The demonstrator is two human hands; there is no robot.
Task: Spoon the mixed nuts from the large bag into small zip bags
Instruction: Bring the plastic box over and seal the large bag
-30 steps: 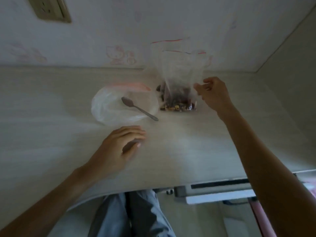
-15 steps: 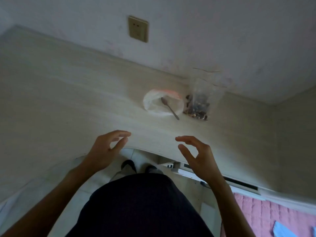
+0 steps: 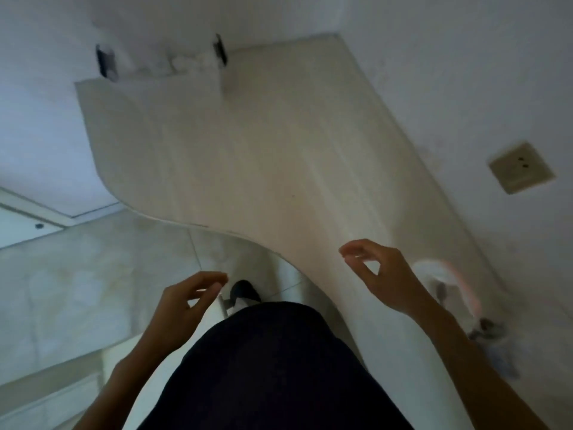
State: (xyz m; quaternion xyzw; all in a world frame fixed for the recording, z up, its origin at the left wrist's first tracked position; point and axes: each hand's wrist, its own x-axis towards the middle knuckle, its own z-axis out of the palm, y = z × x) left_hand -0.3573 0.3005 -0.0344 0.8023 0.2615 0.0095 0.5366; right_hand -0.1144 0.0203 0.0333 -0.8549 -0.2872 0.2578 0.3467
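Pale desk (image 3: 263, 156): one large bag (image 3: 446, 283), one spoon (image 3: 441, 291), right of the right hand (image 3: 384, 274). Left hand (image 3: 183, 302) and right: loosely curled, empty.

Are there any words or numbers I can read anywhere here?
None: no words or numbers show anywhere.
Wall socket: plain, only two small holes.
Bags by the right hand: blurred, no print to be made out.
Table: bare wood, no label.
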